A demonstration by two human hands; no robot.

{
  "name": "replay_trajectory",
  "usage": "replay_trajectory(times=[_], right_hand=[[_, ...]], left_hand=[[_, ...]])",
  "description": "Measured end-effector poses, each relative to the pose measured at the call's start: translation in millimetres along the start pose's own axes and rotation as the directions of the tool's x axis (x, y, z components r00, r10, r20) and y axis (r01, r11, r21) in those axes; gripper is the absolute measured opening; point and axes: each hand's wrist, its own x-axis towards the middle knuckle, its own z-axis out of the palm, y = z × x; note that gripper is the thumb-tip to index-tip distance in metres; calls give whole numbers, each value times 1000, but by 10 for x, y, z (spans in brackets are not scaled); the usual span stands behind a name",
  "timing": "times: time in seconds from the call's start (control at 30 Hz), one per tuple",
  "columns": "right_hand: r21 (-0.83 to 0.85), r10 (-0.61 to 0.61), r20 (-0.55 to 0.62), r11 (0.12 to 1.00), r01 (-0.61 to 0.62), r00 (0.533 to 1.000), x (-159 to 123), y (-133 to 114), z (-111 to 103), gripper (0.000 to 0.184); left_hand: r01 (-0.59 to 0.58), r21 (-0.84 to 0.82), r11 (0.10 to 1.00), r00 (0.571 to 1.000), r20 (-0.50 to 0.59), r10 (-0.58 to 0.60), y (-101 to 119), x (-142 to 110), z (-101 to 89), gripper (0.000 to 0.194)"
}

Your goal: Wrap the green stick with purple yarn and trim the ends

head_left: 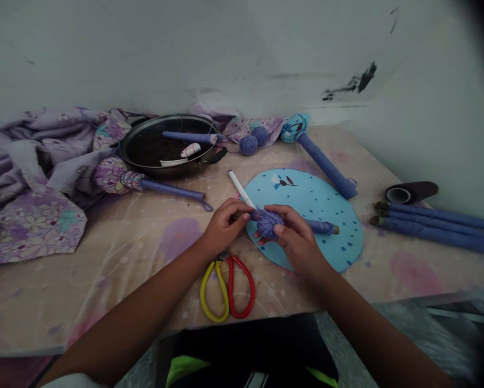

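My right hand (298, 237) has its fingers closed around a ball of purple-blue yarn (269, 223). Just left of it, my left hand (228, 226) pinches the near-left end of a stick wrapped in purple-blue (320, 227). The stick runs behind the yarn ball and out past my right hand, its bare tip showing. Beneath lies a round light-blue spotted piece (323, 199) with a small flower print. A white marker (241, 188) points toward my left fingers. Scissors (228, 288) with one yellow and one red handle lie below my hands, their blades mostly hidden.
A dark pan (129, 164) holds a wrapped stick and small white items. Floral fabric (35, 226) is heaped at left. Two yarn balls (249, 144), cloth-headed sticks (326, 164), a dark tube (412, 192) and several wrapped sticks (440, 230) lie around the table's far and right sides.
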Motion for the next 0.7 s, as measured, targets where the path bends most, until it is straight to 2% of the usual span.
replay_trajectory(times=[0.13,0.23,0.53,0.7], right_hand=[[-177,-53,52,982,61,997,-25,-43,33,28],[-257,-61,61,963,75,996,-36,-58,44,28],[-307,-16,51,951,31,999,-43,-77,58,28],[-297,-63,28,952,68,998,-27,-93,67,25]], left_hand=[[80,-21,997,997,-12,-81,-24,-11,45,15],[105,-64,992,994,-28,-107,-39,-26,67,19],[-54,101,993,998,47,49,-28,-52,31,26],[-147,88,985,986,94,138,-41,-19,13,22]])
